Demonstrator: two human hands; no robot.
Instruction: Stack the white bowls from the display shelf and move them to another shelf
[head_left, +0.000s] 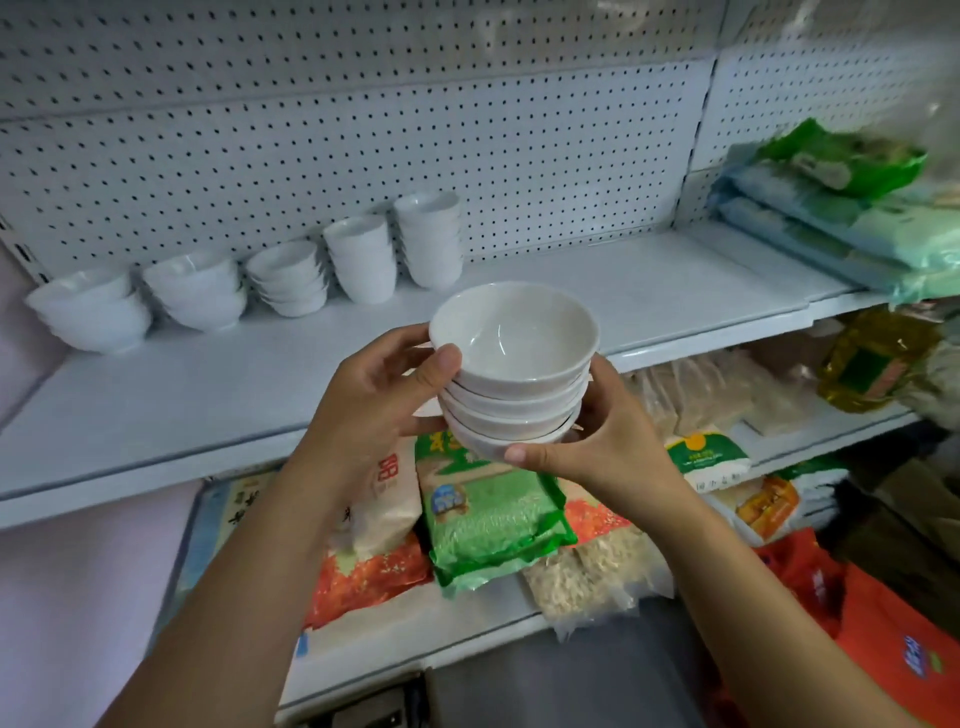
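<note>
A stack of several white bowls (511, 374) is held in the air in front of the white display shelf (218, 395). My left hand (379, 395) grips the stack's left side, thumb on the top bowl's wall. My right hand (597, 447) cups the stack from the right and below, thumb under the bottom bowl. Several more stacks of white bowls stand along the shelf's back left: low wide bowls (93, 312), a second wide pair (200, 293), a shallow stack (291, 278) and two tall stacks (363, 265), (431, 239).
A pegboard wall (363, 156) backs the shelf. Packets in green and pale wrapping (841, 208) lie on the shelf's right end. Below, a lower shelf holds bags of rice and grain (488, 514), an oil bottle (872, 358) and an orange bag (883, 623).
</note>
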